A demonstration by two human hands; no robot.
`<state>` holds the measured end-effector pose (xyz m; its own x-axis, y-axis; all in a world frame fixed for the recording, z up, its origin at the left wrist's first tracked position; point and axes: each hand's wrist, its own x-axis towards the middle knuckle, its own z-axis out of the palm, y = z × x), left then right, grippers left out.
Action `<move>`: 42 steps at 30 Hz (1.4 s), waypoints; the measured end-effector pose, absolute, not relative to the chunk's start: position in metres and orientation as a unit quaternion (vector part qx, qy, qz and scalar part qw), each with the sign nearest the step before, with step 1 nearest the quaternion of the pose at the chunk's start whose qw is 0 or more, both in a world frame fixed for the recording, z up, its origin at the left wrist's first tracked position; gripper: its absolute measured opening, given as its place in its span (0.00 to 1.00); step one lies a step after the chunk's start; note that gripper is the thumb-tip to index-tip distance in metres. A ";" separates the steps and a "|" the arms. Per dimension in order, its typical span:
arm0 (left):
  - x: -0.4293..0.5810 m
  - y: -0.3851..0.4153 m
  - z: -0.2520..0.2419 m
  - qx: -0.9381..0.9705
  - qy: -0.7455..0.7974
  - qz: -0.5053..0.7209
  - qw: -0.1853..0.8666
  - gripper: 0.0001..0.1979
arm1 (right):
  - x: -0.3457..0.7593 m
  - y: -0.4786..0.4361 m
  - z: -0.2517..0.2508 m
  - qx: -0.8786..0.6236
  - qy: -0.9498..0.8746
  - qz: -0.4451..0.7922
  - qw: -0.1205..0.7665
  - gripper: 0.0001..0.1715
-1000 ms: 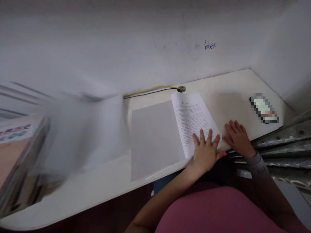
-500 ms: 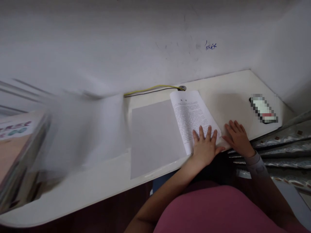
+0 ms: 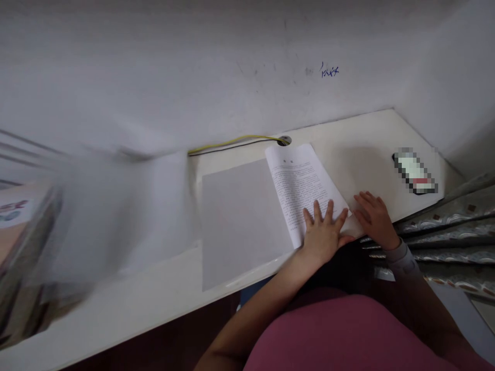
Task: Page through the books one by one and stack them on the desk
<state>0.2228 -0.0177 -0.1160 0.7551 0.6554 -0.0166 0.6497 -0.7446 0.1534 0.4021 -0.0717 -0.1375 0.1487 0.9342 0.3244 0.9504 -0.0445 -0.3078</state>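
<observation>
A white printed booklet (image 3: 294, 178) lies on the desk, its left edge curving up in a rounded fold. My left hand (image 3: 320, 234) rests flat on the booklet's lower right part, fingers spread over the text and thumb pointing right. Close to the booklet's lower right corner is my right hand (image 3: 374, 219), low over the desk's front edge. Its fingers are stretched out and lightly bent, with nothing seen in them. Left of the booklet, a flat grey sheet (image 3: 240, 216) reaches to its folded edge.
A phone (image 3: 415, 172), partly blurred out, lies at the desk's right end. Yellow and black cables (image 3: 240, 139) run to a hole by the wall. On the left are blurred white papers (image 3: 154, 206) and a stack of books (image 3: 23, 247). A patterned curtain (image 3: 456, 226) hangs right.
The view has turned slightly, so the desk things sit a little further left. My left hand stays flat on the booklet. My right hand has barely moved beside it.
</observation>
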 end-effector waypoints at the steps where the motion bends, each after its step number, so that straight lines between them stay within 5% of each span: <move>1: 0.223 -0.017 -0.114 0.934 0.349 0.017 0.072 0.36 | 0.402 -0.069 -0.134 -0.720 -0.656 -0.019 0.228 0.22; 13: 0.226 -0.017 -0.124 0.961 0.266 0.040 0.059 0.40 | 0.376 -0.032 -0.087 -0.714 -0.699 -0.027 -0.013 0.11; 21: 0.226 -0.017 -0.119 0.950 0.305 0.038 0.050 0.38 | 0.388 -0.032 -0.088 -0.707 -0.701 0.024 0.085 0.19; 38: 0.236 -0.017 -0.120 0.941 0.333 0.031 0.052 0.36 | 0.400 -0.038 -0.082 -0.678 -0.683 0.164 0.218 0.17; 42: 0.230 -0.013 -0.120 0.947 0.315 0.035 0.052 0.35 | 0.413 -0.039 -0.095 -0.683 -0.677 0.103 0.253 0.21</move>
